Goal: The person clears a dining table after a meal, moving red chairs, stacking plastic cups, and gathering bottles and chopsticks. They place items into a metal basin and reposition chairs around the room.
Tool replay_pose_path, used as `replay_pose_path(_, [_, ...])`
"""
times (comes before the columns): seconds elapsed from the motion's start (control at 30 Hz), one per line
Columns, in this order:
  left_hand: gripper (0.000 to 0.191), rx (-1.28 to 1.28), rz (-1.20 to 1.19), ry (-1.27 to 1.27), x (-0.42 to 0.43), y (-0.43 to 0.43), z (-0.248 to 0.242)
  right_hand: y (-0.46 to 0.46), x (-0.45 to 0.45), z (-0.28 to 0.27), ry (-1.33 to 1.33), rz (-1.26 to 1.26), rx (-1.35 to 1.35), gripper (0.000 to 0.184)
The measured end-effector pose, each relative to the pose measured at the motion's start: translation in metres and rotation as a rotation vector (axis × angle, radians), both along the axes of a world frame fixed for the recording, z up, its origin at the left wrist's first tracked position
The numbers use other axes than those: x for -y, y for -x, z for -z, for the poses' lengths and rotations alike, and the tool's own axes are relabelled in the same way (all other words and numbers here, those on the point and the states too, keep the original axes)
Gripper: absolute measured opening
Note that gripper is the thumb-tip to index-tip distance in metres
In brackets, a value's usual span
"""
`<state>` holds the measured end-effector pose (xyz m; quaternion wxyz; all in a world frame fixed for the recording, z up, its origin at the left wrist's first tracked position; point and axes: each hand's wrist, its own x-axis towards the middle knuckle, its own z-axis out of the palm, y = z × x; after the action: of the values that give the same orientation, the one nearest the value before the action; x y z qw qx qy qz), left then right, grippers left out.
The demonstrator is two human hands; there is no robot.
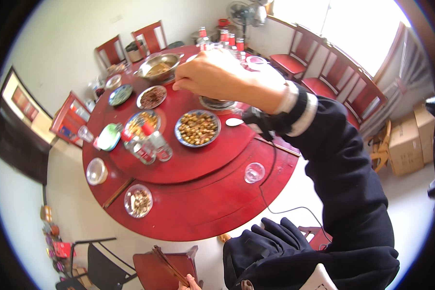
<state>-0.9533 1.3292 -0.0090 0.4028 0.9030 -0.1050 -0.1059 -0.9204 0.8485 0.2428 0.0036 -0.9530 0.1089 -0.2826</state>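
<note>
My right hand reaches across the red round table with its fingers curled. Whether anything is inside them is hidden. A dark device with a cable hangs under that wrist. Below the hand are a plate of browned cubed food and a white spoon. Low in the picture, my left hand grips a bundle of wooden chopsticks above a red chair seat. Beyond my right hand are a metal pot and a plate of dark reddish food.
Two glass bottles stand on the turntable, with several more at the back. Near the table edge sit a bowl of scraps, a clear cup and more chopsticks. A cable trails off the table. Chairs surround it.
</note>
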Motion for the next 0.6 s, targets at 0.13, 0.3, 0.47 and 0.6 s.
replay_pose_path(0.13, [0.025, -0.002, 0.221, 0.160, 0.051, 0.019, 0.006, 0.174, 0.010, -0.033, 0.058, 0.093, 0.172, 0.032])
replay_pose_path(0.3, [0.026, -0.033, 0.485, 0.273, 0.140, 0.074, 0.006, 0.391, 0.048, -0.004, -0.119, 0.554, 0.053, 0.036])
replay_pose_path(0.47, [0.021, -0.107, 0.731, 0.204, 0.251, 0.184, 0.001, 0.593, 0.075, 0.127, -0.757, 0.606, 0.216, 0.013])
replay_pose_path(0.6, [0.024, -0.332, 0.961, 0.105, 0.333, 0.262, 0.003, 0.664, 0.052, 0.240, -1.295, 0.697, 0.333, 0.012])
